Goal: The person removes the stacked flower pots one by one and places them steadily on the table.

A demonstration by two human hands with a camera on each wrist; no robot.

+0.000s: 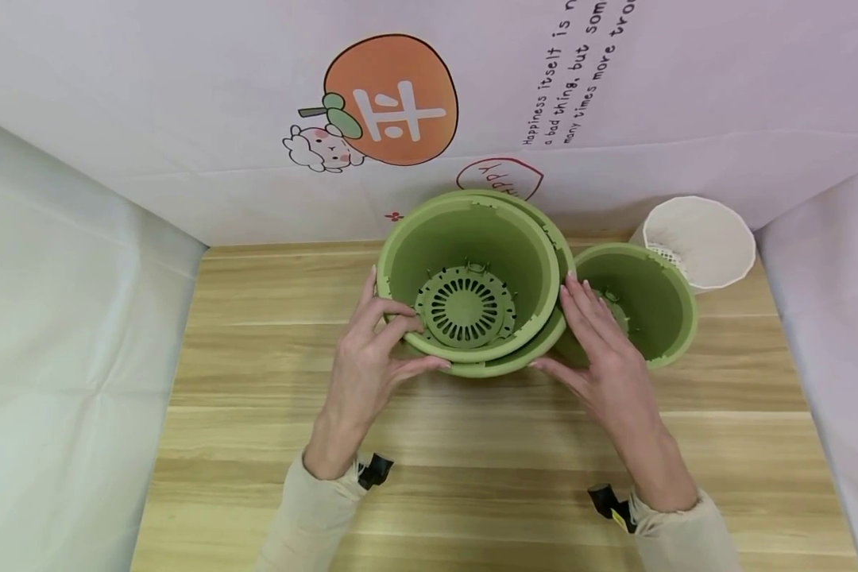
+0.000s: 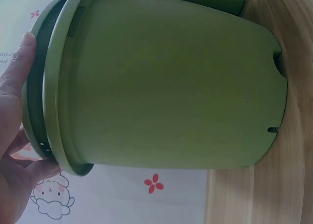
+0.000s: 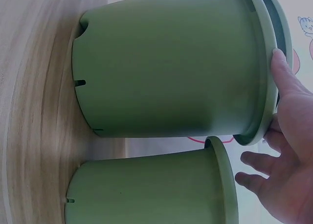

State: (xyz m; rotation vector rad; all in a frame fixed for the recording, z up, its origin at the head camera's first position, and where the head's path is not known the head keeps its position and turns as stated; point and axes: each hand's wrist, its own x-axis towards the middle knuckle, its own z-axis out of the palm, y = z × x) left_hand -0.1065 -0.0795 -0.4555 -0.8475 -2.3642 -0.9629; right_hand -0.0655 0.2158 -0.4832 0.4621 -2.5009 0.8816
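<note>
A green plastic flowerpot [image 1: 465, 238] with a slotted base sits nested inside another green pot [image 2: 171, 87], its rim set slightly to the left of the outer one. My left hand [image 1: 368, 353] grips the inner pot's rim at the left front, with some fingers bent over into the pot and the thumb along the front. At the right side, my right hand [image 1: 604, 365] touches the outer pot's rim with extended fingers, its thumb at the front right. The outer pot stands upright on the wooden table [image 1: 257, 381].
To the right stands another green pot [image 1: 658, 310], partly behind my right hand. A white pot [image 1: 715, 238] with a perforated part stands behind it, near the corner. Printed white cloth [image 1: 243, 191] covers the back wall and both sides.
</note>
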